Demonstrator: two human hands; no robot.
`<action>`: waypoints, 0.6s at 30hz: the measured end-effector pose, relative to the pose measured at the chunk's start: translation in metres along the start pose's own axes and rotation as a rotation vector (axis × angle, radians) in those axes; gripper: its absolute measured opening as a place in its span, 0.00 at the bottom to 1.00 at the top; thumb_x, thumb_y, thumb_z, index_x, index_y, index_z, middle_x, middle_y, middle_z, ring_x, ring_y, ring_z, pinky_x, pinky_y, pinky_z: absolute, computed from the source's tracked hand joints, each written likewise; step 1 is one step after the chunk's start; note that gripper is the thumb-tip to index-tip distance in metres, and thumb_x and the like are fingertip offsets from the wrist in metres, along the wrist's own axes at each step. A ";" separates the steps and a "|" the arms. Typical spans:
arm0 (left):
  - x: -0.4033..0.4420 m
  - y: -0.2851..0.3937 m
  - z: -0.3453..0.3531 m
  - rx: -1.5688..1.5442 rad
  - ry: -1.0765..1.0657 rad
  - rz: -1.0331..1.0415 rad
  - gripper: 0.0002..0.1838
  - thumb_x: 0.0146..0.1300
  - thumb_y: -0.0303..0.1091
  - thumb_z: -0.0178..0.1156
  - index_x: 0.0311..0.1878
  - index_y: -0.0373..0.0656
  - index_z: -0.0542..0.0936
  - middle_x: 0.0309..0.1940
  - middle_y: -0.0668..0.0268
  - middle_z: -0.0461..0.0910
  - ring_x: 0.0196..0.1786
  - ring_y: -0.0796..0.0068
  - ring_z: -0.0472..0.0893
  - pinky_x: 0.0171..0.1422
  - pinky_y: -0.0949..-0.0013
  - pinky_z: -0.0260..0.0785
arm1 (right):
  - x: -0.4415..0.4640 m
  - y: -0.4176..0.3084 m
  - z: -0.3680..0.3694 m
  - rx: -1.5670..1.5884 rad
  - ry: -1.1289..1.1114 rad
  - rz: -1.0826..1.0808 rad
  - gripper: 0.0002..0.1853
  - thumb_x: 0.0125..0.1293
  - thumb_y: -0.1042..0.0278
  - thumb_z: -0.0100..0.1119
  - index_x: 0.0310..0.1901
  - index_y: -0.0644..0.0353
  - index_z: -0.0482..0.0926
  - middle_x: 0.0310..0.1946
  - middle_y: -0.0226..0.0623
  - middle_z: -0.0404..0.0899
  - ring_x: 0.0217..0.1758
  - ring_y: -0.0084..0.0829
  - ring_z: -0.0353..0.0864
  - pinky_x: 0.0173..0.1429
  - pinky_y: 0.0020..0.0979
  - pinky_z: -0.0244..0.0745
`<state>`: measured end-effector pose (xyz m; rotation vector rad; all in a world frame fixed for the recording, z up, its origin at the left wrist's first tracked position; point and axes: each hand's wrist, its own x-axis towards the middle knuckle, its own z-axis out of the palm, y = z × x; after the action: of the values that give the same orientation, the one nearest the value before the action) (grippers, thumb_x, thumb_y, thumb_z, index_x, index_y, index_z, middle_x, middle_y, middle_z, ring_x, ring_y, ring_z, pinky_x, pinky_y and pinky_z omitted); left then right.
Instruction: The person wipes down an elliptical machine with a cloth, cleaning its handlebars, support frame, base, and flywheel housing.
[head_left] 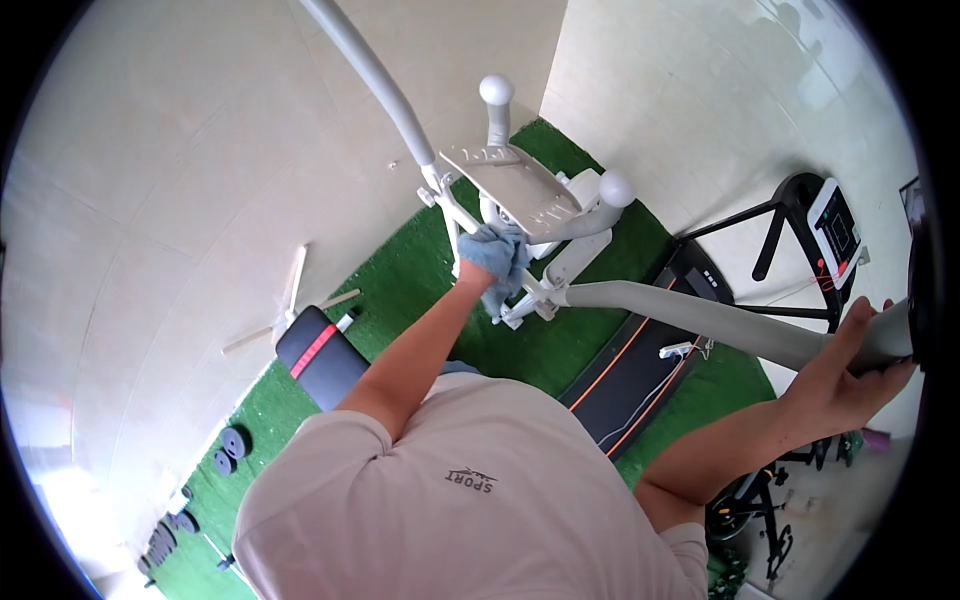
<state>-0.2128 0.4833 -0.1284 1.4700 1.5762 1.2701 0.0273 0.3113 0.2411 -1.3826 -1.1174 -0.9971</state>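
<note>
My left hand is closed on a blue cloth, pressed to the white frame of an exercise machine just below its console. The cloth covers most of the fingers and hangs down beside the frame. Far to the right, my right hand grips the padded grey handlebar near its outer end. A matching handlebar slants up to the upper left. Two short grips with white ball ends stand beside the console.
A treadmill with a white power strip on it lies to the right. A black padded bench stands at left. Weight plates rest on the green turf. Pale walls rise behind the machine.
</note>
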 end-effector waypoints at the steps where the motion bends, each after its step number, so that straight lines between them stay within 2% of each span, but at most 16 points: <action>1: 0.001 0.009 -0.011 -0.071 0.004 -0.107 0.15 0.59 0.40 0.67 0.22 0.41 0.79 0.15 0.61 0.77 0.23 0.64 0.81 0.32 0.67 0.76 | 0.000 -0.001 0.000 0.007 -0.010 -0.013 0.30 0.64 0.62 0.72 0.61 0.73 0.73 0.51 0.46 0.82 0.53 0.34 0.83 0.54 0.30 0.80; 3: 0.015 -0.019 -0.028 0.154 0.008 0.179 0.13 0.57 0.39 0.69 0.25 0.41 0.79 0.18 0.60 0.79 0.23 0.62 0.80 0.29 0.65 0.75 | -0.004 -0.001 0.003 0.074 0.039 0.057 0.30 0.65 0.64 0.71 0.62 0.73 0.71 0.51 0.45 0.82 0.53 0.34 0.83 0.56 0.31 0.81; 4: 0.013 0.032 -0.051 0.320 0.091 0.349 0.14 0.53 0.41 0.72 0.29 0.42 0.79 0.23 0.60 0.80 0.25 0.62 0.80 0.27 0.62 0.74 | -0.003 0.009 0.001 0.114 0.009 0.005 0.30 0.66 0.65 0.70 0.63 0.74 0.70 0.50 0.46 0.82 0.53 0.34 0.83 0.57 0.32 0.82; 5: 0.020 0.047 -0.056 0.251 0.190 0.250 0.19 0.49 0.47 0.73 0.35 0.44 0.81 0.27 0.60 0.81 0.28 0.59 0.81 0.31 0.56 0.74 | -0.004 0.004 0.004 0.145 0.027 0.027 0.30 0.65 0.67 0.70 0.63 0.74 0.69 0.51 0.47 0.81 0.52 0.35 0.83 0.56 0.32 0.82; 6: 0.028 0.048 -0.050 0.244 0.209 0.243 0.19 0.49 0.47 0.73 0.35 0.44 0.81 0.27 0.60 0.81 0.28 0.59 0.81 0.31 0.56 0.74 | -0.003 0.002 0.005 0.114 0.027 0.029 0.32 0.65 0.65 0.71 0.64 0.73 0.69 0.52 0.47 0.80 0.52 0.34 0.82 0.55 0.32 0.82; 7: 0.033 0.050 -0.039 0.325 0.194 0.316 0.19 0.51 0.49 0.71 0.37 0.45 0.81 0.30 0.59 0.82 0.32 0.58 0.82 0.35 0.55 0.74 | -0.002 0.000 0.005 0.078 0.022 0.030 0.33 0.64 0.63 0.71 0.65 0.72 0.69 0.52 0.46 0.79 0.52 0.33 0.81 0.53 0.31 0.81; 8: 0.036 0.054 -0.025 0.404 0.173 0.387 0.20 0.52 0.51 0.69 0.39 0.45 0.82 0.33 0.58 0.82 0.36 0.57 0.82 0.40 0.54 0.73 | -0.001 -0.002 0.006 0.051 0.035 0.066 0.31 0.65 0.67 0.70 0.63 0.74 0.69 0.52 0.47 0.80 0.52 0.35 0.83 0.55 0.32 0.82; 10: 0.044 0.054 0.003 0.556 0.122 0.530 0.21 0.56 0.54 0.65 0.42 0.46 0.82 0.39 0.57 0.83 0.45 0.55 0.83 0.49 0.52 0.73 | -0.001 -0.002 0.008 0.051 0.025 0.086 0.32 0.65 0.65 0.70 0.64 0.73 0.69 0.53 0.46 0.79 0.53 0.35 0.82 0.56 0.33 0.81; 11: 0.047 0.048 0.016 0.541 0.126 0.516 0.21 0.56 0.54 0.65 0.42 0.46 0.82 0.39 0.57 0.83 0.45 0.55 0.83 0.49 0.52 0.73 | 0.001 -0.004 0.007 0.046 0.021 0.121 0.33 0.64 0.63 0.71 0.65 0.71 0.68 0.53 0.46 0.79 0.54 0.35 0.80 0.57 0.34 0.80; 13: 0.057 0.012 0.046 -1.249 0.022 0.018 0.20 0.60 0.52 0.60 0.47 0.48 0.82 0.46 0.59 0.82 0.51 0.58 0.81 0.54 0.55 0.72 | 0.002 -0.010 0.006 -0.003 -0.009 0.105 0.33 0.65 0.64 0.70 0.65 0.72 0.67 0.54 0.48 0.78 0.54 0.35 0.80 0.58 0.34 0.80; 14: 0.073 -0.013 0.056 -0.319 -0.007 0.296 0.19 0.62 0.49 0.58 0.51 0.49 0.79 0.49 0.61 0.81 0.51 0.58 0.81 0.57 0.54 0.71 | 0.001 -0.006 0.006 0.006 -0.003 0.101 0.33 0.65 0.65 0.70 0.65 0.73 0.67 0.54 0.49 0.77 0.54 0.36 0.80 0.58 0.34 0.80; 15: 0.073 -0.009 0.053 -0.326 0.003 0.294 0.19 0.62 0.49 0.58 0.51 0.49 0.79 0.49 0.61 0.81 0.51 0.58 0.81 0.57 0.54 0.71 | 0.001 -0.002 0.007 0.015 0.005 0.100 0.32 0.65 0.66 0.69 0.65 0.74 0.66 0.54 0.50 0.77 0.54 0.36 0.80 0.58 0.35 0.80; 17: 0.064 0.008 0.041 0.316 0.358 0.542 0.19 0.62 0.49 0.58 0.51 0.49 0.79 0.47 0.61 0.82 0.51 0.57 0.81 0.59 0.53 0.71 | 0.002 0.004 0.011 0.020 0.010 0.087 0.31 0.65 0.68 0.69 0.63 0.76 0.67 0.53 0.51 0.77 0.55 0.36 0.80 0.58 0.35 0.80; 18: 0.064 0.011 0.036 0.312 0.360 0.533 0.19 0.62 0.49 0.58 0.51 0.49 0.79 0.47 0.61 0.82 0.51 0.57 0.81 0.59 0.53 0.71 | 0.002 0.007 0.012 0.027 0.032 0.067 0.30 0.65 0.69 0.69 0.62 0.76 0.67 0.52 0.51 0.77 0.54 0.36 0.80 0.58 0.35 0.80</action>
<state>-0.1871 0.5523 -0.1200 2.0440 1.7325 1.7221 0.0340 0.3236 0.2401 -1.3698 -1.0504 -0.9494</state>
